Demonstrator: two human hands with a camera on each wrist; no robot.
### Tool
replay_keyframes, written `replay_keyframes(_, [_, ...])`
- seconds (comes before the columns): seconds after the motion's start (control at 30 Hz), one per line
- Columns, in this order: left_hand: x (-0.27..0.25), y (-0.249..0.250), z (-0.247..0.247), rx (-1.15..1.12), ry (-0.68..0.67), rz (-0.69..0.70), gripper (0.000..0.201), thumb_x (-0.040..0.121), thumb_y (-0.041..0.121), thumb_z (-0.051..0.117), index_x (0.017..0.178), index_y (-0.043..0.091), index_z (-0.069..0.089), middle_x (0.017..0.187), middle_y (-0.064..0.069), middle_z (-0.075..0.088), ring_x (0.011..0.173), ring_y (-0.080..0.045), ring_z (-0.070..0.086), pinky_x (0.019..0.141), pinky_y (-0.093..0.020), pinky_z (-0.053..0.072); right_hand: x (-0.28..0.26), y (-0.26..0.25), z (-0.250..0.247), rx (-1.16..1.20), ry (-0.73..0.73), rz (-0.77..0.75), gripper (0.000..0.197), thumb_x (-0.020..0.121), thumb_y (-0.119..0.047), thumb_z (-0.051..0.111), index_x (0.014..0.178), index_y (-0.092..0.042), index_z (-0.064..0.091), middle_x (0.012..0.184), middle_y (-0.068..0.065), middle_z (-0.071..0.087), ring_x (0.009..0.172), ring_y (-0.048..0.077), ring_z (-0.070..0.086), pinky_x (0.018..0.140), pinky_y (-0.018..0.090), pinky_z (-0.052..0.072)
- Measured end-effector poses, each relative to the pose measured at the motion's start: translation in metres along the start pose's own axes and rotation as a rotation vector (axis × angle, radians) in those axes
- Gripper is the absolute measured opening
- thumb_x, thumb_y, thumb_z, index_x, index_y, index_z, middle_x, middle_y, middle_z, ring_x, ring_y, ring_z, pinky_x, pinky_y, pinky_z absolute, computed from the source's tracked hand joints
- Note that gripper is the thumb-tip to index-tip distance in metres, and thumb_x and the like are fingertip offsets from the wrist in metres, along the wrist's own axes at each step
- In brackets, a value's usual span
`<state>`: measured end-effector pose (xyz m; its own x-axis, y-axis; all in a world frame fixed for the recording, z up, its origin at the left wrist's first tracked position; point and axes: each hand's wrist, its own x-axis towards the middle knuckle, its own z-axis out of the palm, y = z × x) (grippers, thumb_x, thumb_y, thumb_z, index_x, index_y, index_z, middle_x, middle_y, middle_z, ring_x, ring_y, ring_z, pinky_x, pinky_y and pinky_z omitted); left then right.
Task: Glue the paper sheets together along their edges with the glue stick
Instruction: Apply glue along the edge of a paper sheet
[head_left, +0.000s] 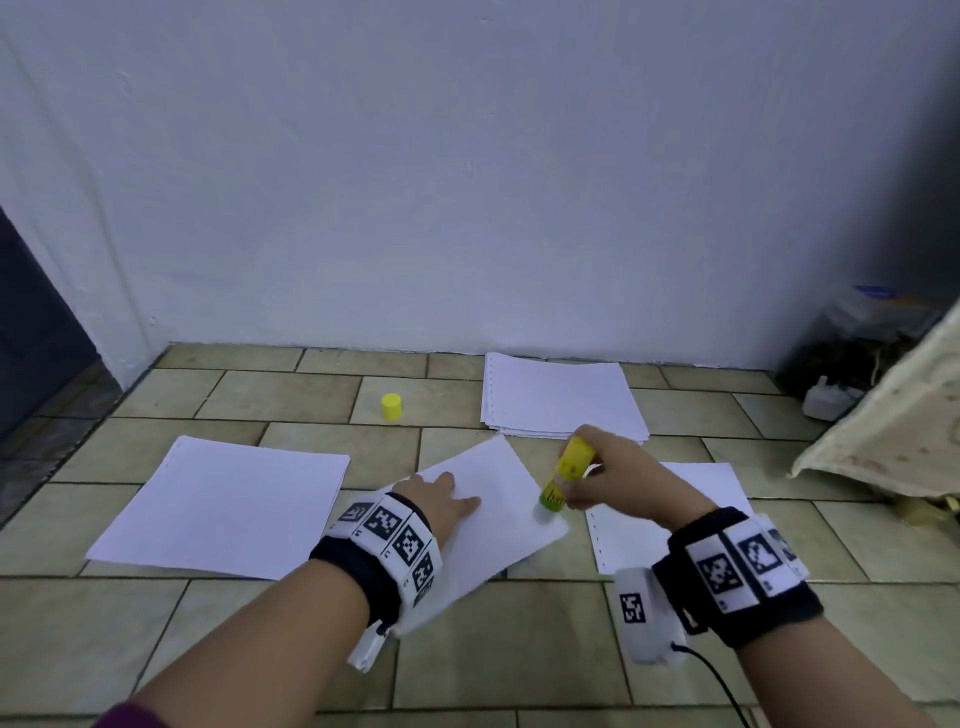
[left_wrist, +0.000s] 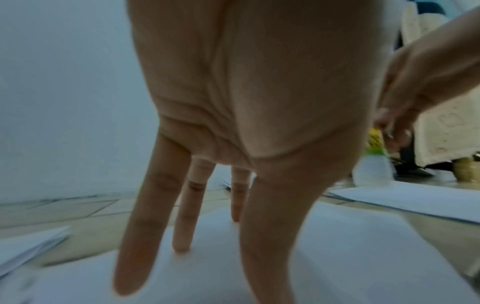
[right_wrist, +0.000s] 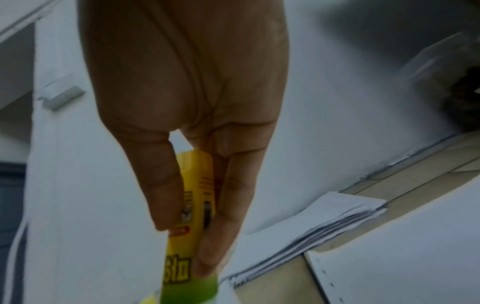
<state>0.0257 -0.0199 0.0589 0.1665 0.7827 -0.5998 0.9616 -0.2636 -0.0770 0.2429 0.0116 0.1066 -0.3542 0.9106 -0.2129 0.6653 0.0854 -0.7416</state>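
So the person is working right on the tiled floor, beige rectangular tiles with dark grout, white wall behind. In the middle of the head view there's a white paper sheet lying at an angle, and the left hand lies flat on it with fingers straight and spread, tips touching the paper in the left wrist view.

The right hand grips a yellow glue stick with a green collar, thumb on one side and fingers on the other, clear in the right wrist view. The stick is tilted, open end down, right at the right-hand edge of that angled sheet. Whether the tip really touches the paper I can't tell, it's a bit blurred there.

The small yellow cylindrical cap stands on the floor by itself, up and left of centre, well apart from both hands.

Other paper around: a white stack of sheets near the wall, upper centre-right, a white pile at the left, and one punched-edge white sheet under the right wrist, lower right. A cream patterned cloth hangs in at the right edge
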Motion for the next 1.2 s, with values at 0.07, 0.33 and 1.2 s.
replay_keyframes(0.07, [-0.003, 0.0, 0.002, -0.038, 0.044, -0.004, 0.064, 0.097, 0.027, 0.05, 0.152, 0.02, 0.018, 0.152, -0.013, 0.021, 0.136, -0.035, 0.031, 0.105, -0.041, 0.034, 0.002, -0.002, -0.007, 0.173, 0.101, 0.018, 0.023, 0.081, -0.001, 0.07, 0.095, 0.003, 0.053, 0.086, 0.015, 0.066, 0.073, 0.032, 0.069, 0.075, 0.042, 0.059])
replay_keyframes(0.33, [-0.002, -0.01, 0.013, -0.067, 0.096, 0.071, 0.089, 0.081, 0.051, 0.069, 0.149, 0.022, 0.019, 0.15, -0.007, 0.021, 0.136, -0.026, 0.029, 0.102, -0.042, 0.039, 0.026, -0.005, 0.007, 0.303, 0.264, 0.08, 0.019, 0.088, -0.011, 0.064, 0.098, -0.004, 0.05, 0.095, 0.019, 0.065, 0.072, 0.032, 0.068, 0.078, 0.046, 0.058])
replay_keyframes(1.2, [0.019, -0.015, 0.01, -0.082, 0.08, -0.015, 0.11, 0.075, 0.052, 0.074, 0.153, 0.022, 0.003, 0.16, -0.005, -0.001, 0.142, -0.036, 0.009, 0.104, -0.053, 0.039, 0.056, -0.034, 0.042, -0.489, -0.08, -0.099, 0.027, 0.094, -0.007, 0.05, 0.12, -0.007, 0.043, 0.108, 0.015, 0.058, 0.083, 0.023, 0.049, 0.07, 0.03, 0.041])
